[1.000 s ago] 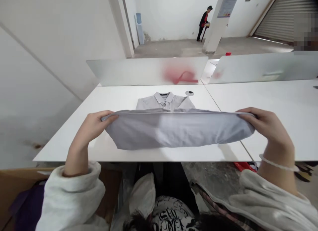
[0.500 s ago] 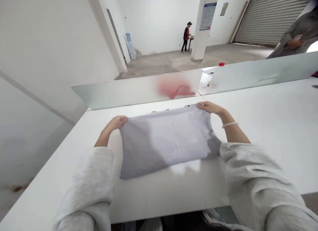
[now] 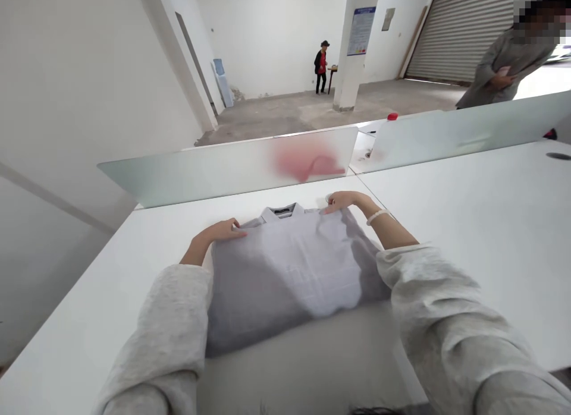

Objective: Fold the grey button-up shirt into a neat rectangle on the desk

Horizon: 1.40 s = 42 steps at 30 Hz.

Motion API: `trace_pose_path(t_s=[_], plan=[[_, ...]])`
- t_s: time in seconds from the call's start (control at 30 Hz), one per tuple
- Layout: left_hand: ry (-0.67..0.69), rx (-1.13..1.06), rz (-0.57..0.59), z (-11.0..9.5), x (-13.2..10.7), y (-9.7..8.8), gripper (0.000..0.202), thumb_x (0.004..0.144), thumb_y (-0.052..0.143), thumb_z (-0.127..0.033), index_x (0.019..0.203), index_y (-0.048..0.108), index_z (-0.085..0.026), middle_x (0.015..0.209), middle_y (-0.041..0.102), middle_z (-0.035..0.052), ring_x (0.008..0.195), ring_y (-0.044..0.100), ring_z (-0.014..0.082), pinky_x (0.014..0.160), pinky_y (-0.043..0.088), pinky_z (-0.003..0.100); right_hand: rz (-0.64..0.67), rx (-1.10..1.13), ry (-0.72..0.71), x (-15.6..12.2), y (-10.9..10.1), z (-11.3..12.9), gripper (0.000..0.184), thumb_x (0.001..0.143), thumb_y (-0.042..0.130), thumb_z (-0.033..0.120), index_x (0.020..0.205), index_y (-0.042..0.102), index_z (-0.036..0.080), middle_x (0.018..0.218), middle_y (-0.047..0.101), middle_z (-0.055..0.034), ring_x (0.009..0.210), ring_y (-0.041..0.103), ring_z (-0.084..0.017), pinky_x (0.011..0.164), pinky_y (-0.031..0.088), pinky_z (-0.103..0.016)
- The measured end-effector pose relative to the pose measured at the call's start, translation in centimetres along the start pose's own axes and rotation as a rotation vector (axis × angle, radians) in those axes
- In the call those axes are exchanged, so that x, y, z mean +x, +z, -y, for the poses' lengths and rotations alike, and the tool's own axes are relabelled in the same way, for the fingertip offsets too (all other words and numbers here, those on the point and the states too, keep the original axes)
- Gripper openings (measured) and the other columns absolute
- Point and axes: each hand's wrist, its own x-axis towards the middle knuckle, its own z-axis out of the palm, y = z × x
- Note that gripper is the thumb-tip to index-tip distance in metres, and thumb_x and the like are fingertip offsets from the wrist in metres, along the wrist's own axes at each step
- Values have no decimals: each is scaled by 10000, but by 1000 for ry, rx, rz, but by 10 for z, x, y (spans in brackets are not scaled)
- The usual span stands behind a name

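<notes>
A light grey collared shirt (image 3: 285, 266) lies folded over on the white table (image 3: 468, 225) in front of me. Its collar (image 3: 282, 212) shows past the far folded edge, with a dark label inside. My left hand (image 3: 223, 229) has its thumb and fingers closed at the far left corner of the fold. At the far right corner, my right hand (image 3: 342, 201) pinches the cloth and wears a pale bracelet on the wrist. Shadows of my arms fall across the shirt.
Frosted glass dividers (image 3: 205, 177) stand along the table's far edge, with a blurred red shape (image 3: 306, 160) behind. A red cap-like object (image 3: 392, 116) sits near the gap. One person (image 3: 321, 69) stands far back by a small table; another (image 3: 504, 67) stands at the right.
The folded edge has come down and toward me with both hands, which are closer together. The shirt's collar is now uncovered beyond it. The view has shifted slightly.
</notes>
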Motion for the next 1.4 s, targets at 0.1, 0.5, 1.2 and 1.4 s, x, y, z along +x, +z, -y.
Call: trace_pose_path(t_s=[0.1,0.5,1.2,1.4], plan=[[40,41,-22,-9,5,5,729,652,548,-678,1203,524,-201,1123,638,129,962,601,294,775,448,344,87,-54,27,5,0,10,514,698,629,559,955,659,115,979,657,-109,788,592,-214,646,405,-282],[222,-97,-232,-5,-19,-5,441,823,407,-593,825,636,-216,926,638,29,837,574,193,744,414,264,12,246,-394,-19,-16,5,329,799,547,301,1095,618,176,1028,644,-64,839,581,-167,687,424,-240],[58,-65,-590,3,26,22,365,881,399,-427,984,688,-230,1102,674,61,1033,595,254,922,429,380,-433,97,-102,25,32,-5,337,880,455,237,1162,625,163,1110,665,-87,995,604,-228,878,435,-331],[131,225,-738,-52,-23,53,498,943,300,-413,1309,510,-147,1435,409,147,1322,358,320,1092,232,518,-685,-110,-148,-34,66,40,483,933,410,400,1359,463,177,1439,386,-148,1302,379,-313,1032,318,-495]])
